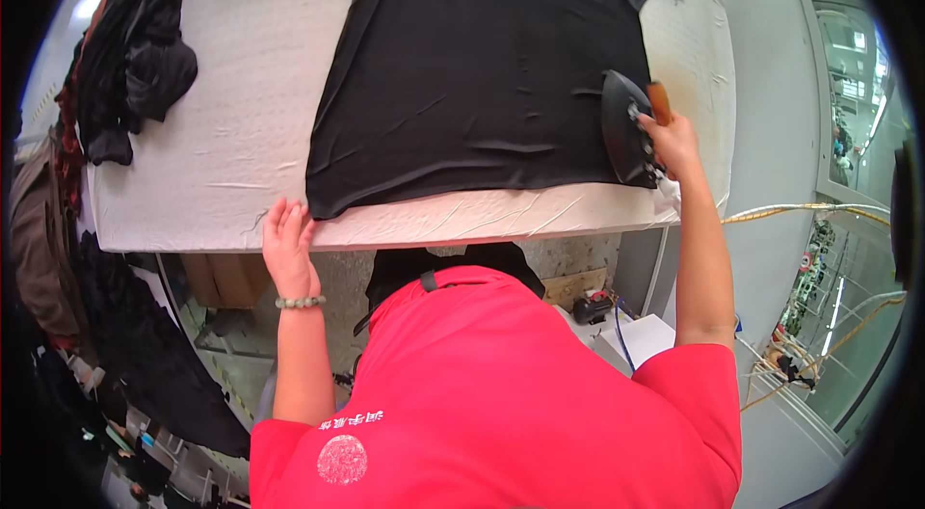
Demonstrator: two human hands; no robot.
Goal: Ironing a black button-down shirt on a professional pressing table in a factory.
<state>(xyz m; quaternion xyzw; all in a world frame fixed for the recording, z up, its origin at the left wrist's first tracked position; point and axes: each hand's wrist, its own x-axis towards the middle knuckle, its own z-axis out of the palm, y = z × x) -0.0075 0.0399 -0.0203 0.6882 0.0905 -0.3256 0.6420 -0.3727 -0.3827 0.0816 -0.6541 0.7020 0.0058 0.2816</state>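
Observation:
A black short-sleeved shirt lies spread flat on a pale padded ironing table, its hem toward me. My right hand is closed around the wooden handle of a dark iron. The iron rests at the shirt's lower right edge, its pointed end facing away from me. At the table's front edge, my left hand has its fingers stretched out beside the shirt's lower left corner. Whether the fingertips press on the fabric there is hard to see.
Dark crumpled garments lie at the table's far left. More dark clothes hang down past the left edge. A cardboard box stands beneath the table. On the right, pale hoses run beside a window.

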